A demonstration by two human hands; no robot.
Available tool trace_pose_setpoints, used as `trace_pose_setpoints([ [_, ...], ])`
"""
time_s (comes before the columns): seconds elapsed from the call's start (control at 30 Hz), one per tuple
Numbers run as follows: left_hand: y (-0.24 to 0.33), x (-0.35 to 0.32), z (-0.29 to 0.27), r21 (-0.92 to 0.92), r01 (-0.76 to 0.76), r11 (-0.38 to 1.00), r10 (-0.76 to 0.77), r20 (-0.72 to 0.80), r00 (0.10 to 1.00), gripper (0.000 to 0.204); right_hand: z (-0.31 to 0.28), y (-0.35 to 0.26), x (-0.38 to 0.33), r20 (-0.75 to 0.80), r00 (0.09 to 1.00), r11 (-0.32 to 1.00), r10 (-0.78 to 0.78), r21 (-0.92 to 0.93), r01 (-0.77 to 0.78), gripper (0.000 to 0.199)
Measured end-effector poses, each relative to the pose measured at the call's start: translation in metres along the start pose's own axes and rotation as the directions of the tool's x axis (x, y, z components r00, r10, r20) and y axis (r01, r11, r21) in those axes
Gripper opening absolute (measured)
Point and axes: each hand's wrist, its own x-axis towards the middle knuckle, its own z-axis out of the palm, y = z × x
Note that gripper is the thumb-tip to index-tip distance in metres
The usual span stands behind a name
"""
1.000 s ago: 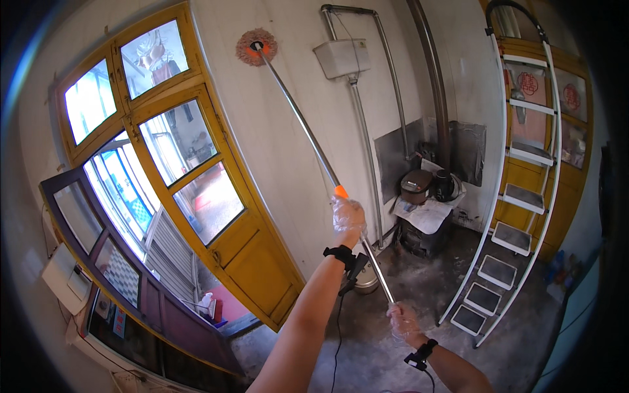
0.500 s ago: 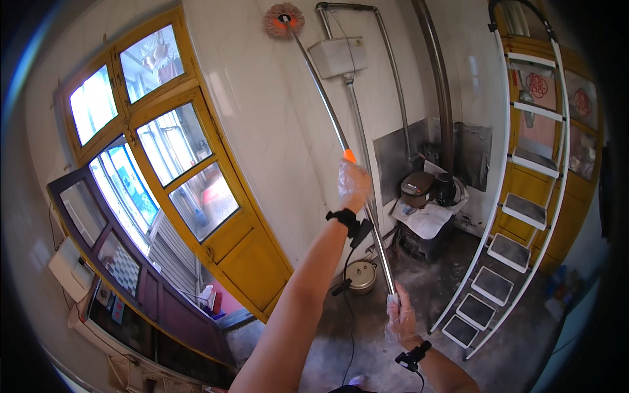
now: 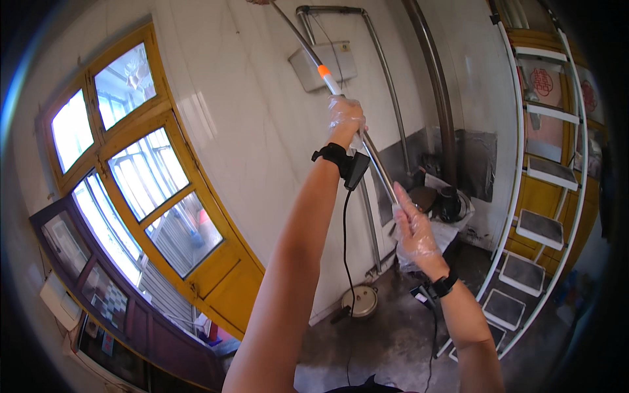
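Note:
A long-handled mop slants up the pale wall, its metal pole crossing the middle of the view. Its fuzzy pinkish head is mostly cut off by the top edge. Below the orange collar, my left hand, in a clear plastic glove, is wrapped round the pole. Lower down, my gloved right hand holds the pole's bottom end, with some fingers stretched along it. Both wrists carry black straps with small devices and cables.
A whitish box tank and metal pipes are on the wall. At right stands a white-framed stepladder. A lidded pot sits on the floor; a dark stove pipe rises in the corner. A yellow door is at left.
Both hands and the mop have moved upward, the right hand most. The mop's head has slid largely out past the top edge. The view has shifted slightly.

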Motion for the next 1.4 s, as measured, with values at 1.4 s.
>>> trace_pose_setpoints([
  [1.4,0.045,0.471,0.308,0.754,-0.604,0.260,0.555,0.395,0.732,0.022,-0.129,0.374,0.516,-0.026,1.000,0.997,0.005,-0.083,-0.007,0.043],
])
